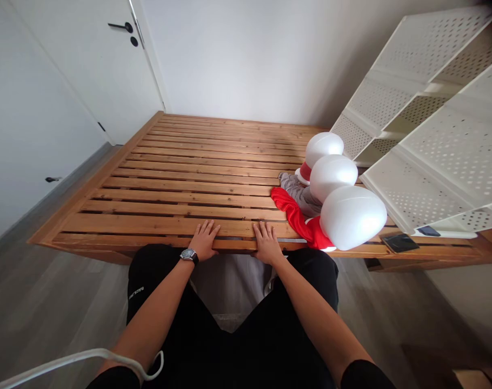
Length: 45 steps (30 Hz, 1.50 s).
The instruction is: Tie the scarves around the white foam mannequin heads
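Observation:
My left hand (204,239) lies flat, fingers apart, on the near edge of a slatted wooden bed frame (181,178); a wristwatch (188,255) is on that wrist. My right hand (266,242) also rests flat and open on the same edge, a little to the right. Neither holds anything. Just right of my right hand lies a red cloth (297,216) under a white rounded mannequin head (352,216). Two more white heads (333,175) stand behind it, with a grey cloth (300,194) beside them.
A white perforated shelf unit (432,124) leans over the frame's right side. A dark phone (400,242) lies on the near right slat. A white door (108,65) stands at the back left. A white cable (67,361) crosses my lap.

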Motion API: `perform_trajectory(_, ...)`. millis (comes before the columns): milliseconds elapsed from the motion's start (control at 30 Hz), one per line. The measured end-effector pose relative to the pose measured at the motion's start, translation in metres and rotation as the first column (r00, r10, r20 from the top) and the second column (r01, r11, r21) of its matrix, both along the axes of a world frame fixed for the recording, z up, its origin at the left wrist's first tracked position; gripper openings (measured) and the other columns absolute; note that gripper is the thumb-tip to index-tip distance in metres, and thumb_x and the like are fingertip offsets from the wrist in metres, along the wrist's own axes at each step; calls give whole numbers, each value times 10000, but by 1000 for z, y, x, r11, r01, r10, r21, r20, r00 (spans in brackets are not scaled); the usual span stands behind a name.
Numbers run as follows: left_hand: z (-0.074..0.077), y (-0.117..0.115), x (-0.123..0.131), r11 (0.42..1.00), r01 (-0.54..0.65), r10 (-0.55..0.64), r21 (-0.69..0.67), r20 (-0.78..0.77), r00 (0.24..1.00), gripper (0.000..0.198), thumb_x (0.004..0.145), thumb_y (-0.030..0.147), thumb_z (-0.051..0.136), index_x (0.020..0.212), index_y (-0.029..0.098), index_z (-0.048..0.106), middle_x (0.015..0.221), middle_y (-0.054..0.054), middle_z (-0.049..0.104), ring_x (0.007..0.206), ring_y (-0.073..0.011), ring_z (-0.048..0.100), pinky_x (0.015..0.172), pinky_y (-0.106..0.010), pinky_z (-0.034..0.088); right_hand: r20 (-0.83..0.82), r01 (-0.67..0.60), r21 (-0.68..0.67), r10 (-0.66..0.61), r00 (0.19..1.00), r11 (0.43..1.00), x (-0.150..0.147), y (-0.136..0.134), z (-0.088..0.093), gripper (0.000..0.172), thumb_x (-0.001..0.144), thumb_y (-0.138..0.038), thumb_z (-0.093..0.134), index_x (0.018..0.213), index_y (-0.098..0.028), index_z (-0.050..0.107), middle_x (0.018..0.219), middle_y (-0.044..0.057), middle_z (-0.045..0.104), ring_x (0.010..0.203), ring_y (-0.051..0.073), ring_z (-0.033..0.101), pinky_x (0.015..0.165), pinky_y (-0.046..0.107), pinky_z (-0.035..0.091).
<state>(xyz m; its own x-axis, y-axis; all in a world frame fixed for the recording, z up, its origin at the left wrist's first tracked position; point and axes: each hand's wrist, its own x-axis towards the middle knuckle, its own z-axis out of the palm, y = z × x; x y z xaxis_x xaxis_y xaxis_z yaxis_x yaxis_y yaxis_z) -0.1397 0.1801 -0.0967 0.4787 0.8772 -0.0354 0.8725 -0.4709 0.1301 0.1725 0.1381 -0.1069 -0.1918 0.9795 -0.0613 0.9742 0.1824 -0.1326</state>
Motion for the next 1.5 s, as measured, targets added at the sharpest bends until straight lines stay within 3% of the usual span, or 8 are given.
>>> perform_trajectory(400,-7,1,-1,1000,-1,1,9,14,1000,1132,665,463,858,1625,237,303,1713,-151,219,1593,-376,143,1300,-562,93,-1,12,-25,-12,1000,1000,-3,1,-1,1274,685,-487,852,1660,-164,98,1722,181,79,1586,413,3,1263,579,-12)
perform_trajectory(1500,-7,0,0,1000,-14,14,-9,7,1000,1136,668,456,867,1626,230,301,1722,-154,186,1596,-377,130,1299,-561,89,-4,11,-27,-11,1000,1000,-1,2,0,1256,678,-472,871,1655,-170,142,1716,179,110,1580,421,41,1262,583,13)
